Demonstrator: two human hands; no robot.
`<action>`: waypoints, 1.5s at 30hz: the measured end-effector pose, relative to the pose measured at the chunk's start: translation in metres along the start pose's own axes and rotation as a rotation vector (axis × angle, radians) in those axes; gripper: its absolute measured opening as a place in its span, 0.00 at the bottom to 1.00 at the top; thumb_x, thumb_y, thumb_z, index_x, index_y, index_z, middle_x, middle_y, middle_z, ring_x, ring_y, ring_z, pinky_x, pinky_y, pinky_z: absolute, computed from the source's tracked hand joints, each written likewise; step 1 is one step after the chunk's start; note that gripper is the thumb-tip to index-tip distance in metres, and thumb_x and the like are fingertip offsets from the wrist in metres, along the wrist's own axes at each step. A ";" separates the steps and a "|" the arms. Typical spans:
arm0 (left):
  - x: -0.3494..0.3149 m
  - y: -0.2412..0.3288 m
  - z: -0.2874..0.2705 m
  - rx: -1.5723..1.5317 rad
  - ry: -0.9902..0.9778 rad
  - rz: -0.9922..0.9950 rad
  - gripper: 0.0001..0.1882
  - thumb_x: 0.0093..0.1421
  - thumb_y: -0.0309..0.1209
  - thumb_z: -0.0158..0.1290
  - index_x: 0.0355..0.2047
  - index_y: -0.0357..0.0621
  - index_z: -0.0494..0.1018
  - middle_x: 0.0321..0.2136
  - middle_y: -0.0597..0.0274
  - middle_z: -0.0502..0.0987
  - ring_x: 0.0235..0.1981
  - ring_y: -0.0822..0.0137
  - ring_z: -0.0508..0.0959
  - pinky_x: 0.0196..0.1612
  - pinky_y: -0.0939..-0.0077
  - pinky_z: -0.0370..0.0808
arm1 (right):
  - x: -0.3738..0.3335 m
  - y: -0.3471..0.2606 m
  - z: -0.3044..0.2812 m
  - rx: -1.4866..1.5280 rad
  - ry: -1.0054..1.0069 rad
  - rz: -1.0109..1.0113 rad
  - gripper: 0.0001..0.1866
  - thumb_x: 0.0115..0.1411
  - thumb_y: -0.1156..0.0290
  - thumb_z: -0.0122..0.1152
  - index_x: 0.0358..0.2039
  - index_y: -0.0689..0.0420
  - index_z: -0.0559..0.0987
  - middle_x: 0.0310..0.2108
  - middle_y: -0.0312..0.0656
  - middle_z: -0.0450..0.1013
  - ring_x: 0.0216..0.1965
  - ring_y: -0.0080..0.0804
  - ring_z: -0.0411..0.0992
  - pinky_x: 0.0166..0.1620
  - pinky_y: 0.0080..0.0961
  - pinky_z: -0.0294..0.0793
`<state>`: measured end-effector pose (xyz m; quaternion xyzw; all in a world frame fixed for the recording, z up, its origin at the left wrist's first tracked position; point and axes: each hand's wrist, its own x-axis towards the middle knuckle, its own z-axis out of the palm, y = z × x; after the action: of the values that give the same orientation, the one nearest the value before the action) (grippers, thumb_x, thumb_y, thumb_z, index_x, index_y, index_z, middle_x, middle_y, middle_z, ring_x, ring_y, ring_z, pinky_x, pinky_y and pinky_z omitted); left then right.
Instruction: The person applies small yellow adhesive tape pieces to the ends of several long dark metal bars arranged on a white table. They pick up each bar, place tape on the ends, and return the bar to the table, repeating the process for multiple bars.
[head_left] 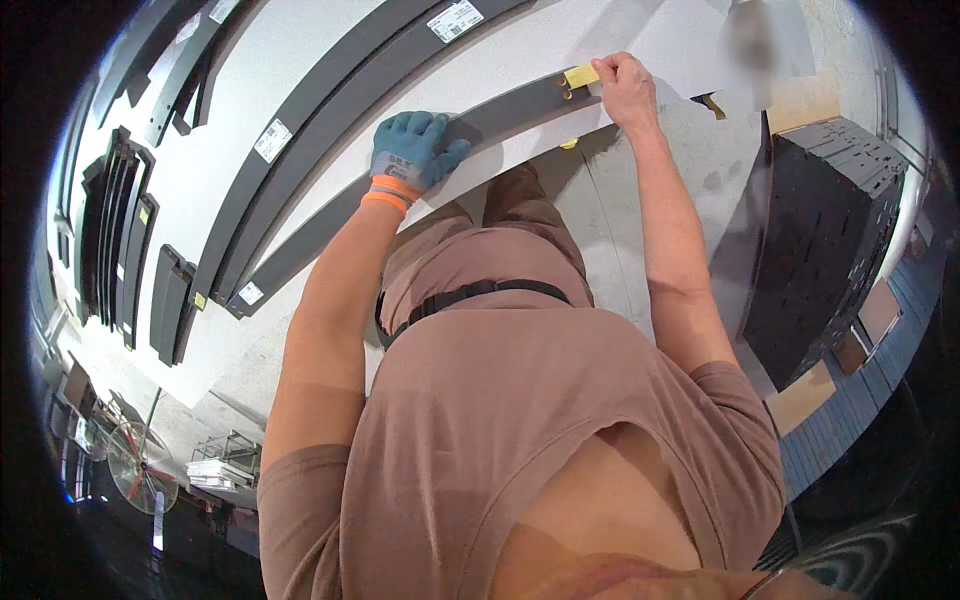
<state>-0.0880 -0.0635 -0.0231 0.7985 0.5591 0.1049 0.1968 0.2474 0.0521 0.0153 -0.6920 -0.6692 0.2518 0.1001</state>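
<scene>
A long dark grey bar (515,110) lies across the white table in front of me, a white label (250,293) near its left end. My left hand (408,152), in a blue-grey glove with an orange cuff, is closed over the bar around its middle, the thumb pointing right. At the bar's right end, my bare right hand (630,92) pinches a yellow sticky tag (580,76) between thumb and fingers. Part of the tag lies over the bar, beside small brass-coloured fittings (566,90). The fingertips partly hide the tag's right edge.
Beyond the bar lie two longer grey bars (300,105) with white labels. Several dark strips (115,225) are grouped at the left. A tall stack of black panels (825,240) stands at the right. A fan (142,465) is at the lower left.
</scene>
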 end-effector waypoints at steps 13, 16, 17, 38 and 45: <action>-0.001 -0.001 0.000 0.000 0.070 0.029 0.24 0.59 0.55 0.61 0.47 0.53 0.81 0.41 0.61 0.81 0.44 0.54 0.80 0.49 0.55 0.74 | -0.006 0.010 -0.003 -0.066 0.157 0.070 0.18 0.67 0.55 0.62 0.36 0.61 0.82 0.38 0.52 0.80 0.43 0.53 0.78 0.46 0.47 0.76; 0.000 -0.002 0.002 -0.001 0.058 0.026 0.24 0.60 0.55 0.60 0.48 0.53 0.81 0.41 0.61 0.81 0.44 0.53 0.80 0.50 0.56 0.74 | -0.010 0.011 -0.002 -0.097 0.193 0.108 0.19 0.67 0.54 0.62 0.36 0.60 0.82 0.38 0.51 0.80 0.43 0.52 0.78 0.46 0.46 0.75; 0.000 -0.002 0.002 -0.006 0.051 0.025 0.25 0.60 0.55 0.60 0.48 0.53 0.81 0.41 0.60 0.81 0.44 0.53 0.80 0.50 0.55 0.74 | -0.010 0.012 -0.001 -0.112 0.199 0.113 0.19 0.66 0.54 0.62 0.36 0.60 0.82 0.38 0.50 0.80 0.42 0.51 0.78 0.46 0.46 0.76; 0.001 0.002 -0.003 0.008 -0.047 -0.031 0.28 0.61 0.59 0.57 0.50 0.51 0.80 0.44 0.57 0.81 0.48 0.52 0.79 0.53 0.56 0.74 | -0.109 -0.051 0.046 0.626 0.595 0.134 0.12 0.70 0.69 0.60 0.35 0.66 0.73 0.28 0.44 0.75 0.30 0.33 0.83 0.34 0.28 0.78; 0.004 0.003 -0.001 -0.013 0.081 0.035 0.23 0.59 0.54 0.60 0.44 0.51 0.81 0.39 0.60 0.82 0.44 0.54 0.81 0.50 0.57 0.74 | -0.110 0.001 0.025 0.141 0.767 0.157 0.12 0.67 0.65 0.65 0.32 0.61 0.76 0.27 0.43 0.73 0.27 0.38 0.71 0.32 0.36 0.71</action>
<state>-0.0843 -0.0608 -0.0209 0.8020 0.5519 0.1444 0.1772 0.2388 -0.0604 0.0165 -0.7762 -0.5093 0.0272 0.3706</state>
